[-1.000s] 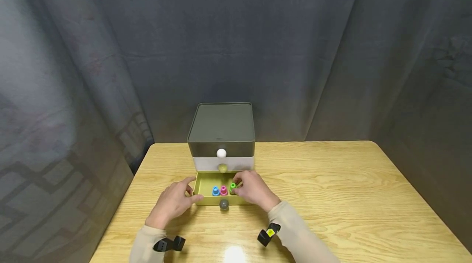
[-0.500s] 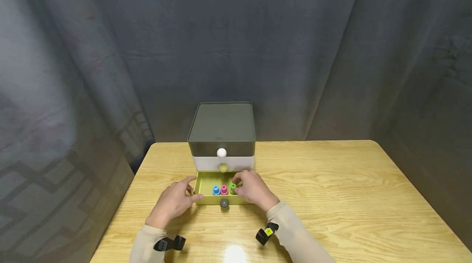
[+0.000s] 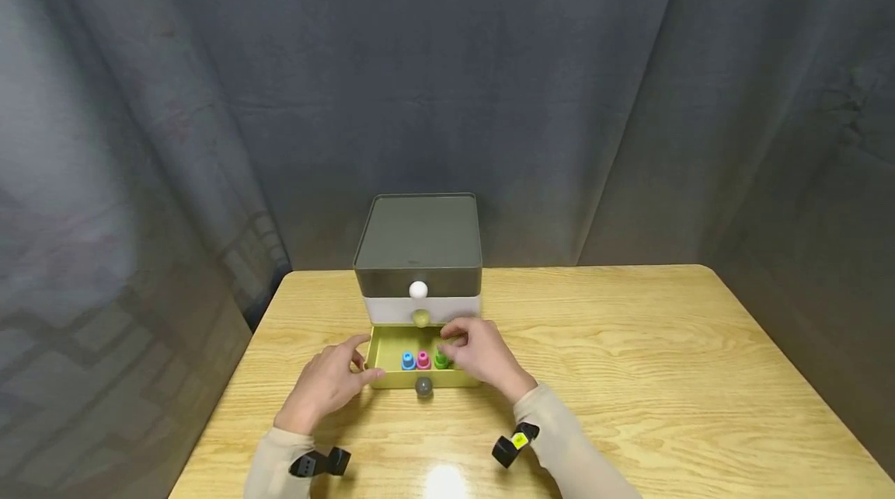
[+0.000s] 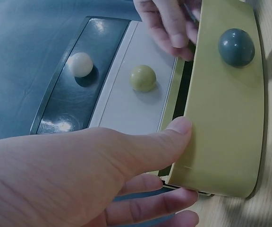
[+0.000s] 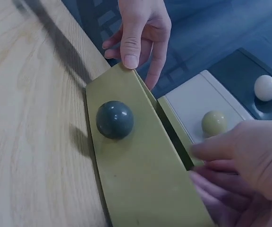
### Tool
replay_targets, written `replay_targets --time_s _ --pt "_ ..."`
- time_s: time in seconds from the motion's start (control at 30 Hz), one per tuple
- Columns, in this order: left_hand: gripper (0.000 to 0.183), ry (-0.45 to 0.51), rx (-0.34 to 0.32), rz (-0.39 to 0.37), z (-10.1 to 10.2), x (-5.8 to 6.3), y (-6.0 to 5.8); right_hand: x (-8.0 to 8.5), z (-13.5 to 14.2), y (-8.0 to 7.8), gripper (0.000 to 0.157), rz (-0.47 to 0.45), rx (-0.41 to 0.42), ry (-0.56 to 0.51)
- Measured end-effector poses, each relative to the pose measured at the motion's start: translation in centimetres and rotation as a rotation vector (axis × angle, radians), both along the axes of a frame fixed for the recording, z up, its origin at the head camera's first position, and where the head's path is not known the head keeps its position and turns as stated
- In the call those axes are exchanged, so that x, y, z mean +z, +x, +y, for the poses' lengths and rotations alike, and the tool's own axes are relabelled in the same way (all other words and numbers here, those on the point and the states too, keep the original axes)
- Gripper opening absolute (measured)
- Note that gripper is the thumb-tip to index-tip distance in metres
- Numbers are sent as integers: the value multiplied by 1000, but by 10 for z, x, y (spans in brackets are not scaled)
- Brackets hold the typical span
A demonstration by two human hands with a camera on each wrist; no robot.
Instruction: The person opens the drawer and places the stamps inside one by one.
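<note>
A small chest [image 3: 424, 232] stands on the table, its bottom yellow-green drawer [image 3: 395, 381] pulled out. My left hand [image 3: 327, 386] holds the drawer's front left corner, thumb on the front panel's top edge and fingers along the side. Inside sit three small stepped, peg-like pieces with wide bases: a blue piece [image 3: 409, 361], a pink piece [image 3: 423, 360] and a green piece [image 3: 441, 360], lined up behind the front panel. My right hand [image 3: 489, 355] is over the drawer's right side, thumb and forefinger parted just above the green piece. Both wrist views hide the pieces behind the front panel.
The drawer's dark round knob [image 4: 236, 47] faces me. Above are a pale drawer with a yellow-green knob [image 4: 143, 78] and a dark drawer with a white knob [image 4: 80, 65]. The wooden table [image 3: 615, 359] extends right; a dark curtain [image 3: 433, 95] hangs behind it.
My right thumb and forefinger have come off the green piece and spread, the hand rising slightly. The left hand has stayed at the drawer's corner.
</note>
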State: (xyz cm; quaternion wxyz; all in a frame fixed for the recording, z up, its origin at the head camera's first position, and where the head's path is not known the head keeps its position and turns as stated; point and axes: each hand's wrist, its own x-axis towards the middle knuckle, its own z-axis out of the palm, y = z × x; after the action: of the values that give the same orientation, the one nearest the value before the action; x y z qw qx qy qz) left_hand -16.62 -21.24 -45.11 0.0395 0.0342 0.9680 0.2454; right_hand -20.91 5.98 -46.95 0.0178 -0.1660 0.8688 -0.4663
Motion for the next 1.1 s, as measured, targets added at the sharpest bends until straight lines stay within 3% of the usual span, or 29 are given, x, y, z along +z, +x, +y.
replay_targets --time_s 0.2,0.5,0.87,1.1 --pt "67 -4 4 -6 -1 1 0 3 10 0 11 66 -147 -130" --pt "67 0 -4 -1 -1 0 -1 13 29 0 15 19 -265 -330" --pt "68 -8 -11 4 0 1 0 10 55 14 17 -16 -329 -378" --pt "68 -5 -3 15 1 4 1 3 82 24 17 36 -383 -338"
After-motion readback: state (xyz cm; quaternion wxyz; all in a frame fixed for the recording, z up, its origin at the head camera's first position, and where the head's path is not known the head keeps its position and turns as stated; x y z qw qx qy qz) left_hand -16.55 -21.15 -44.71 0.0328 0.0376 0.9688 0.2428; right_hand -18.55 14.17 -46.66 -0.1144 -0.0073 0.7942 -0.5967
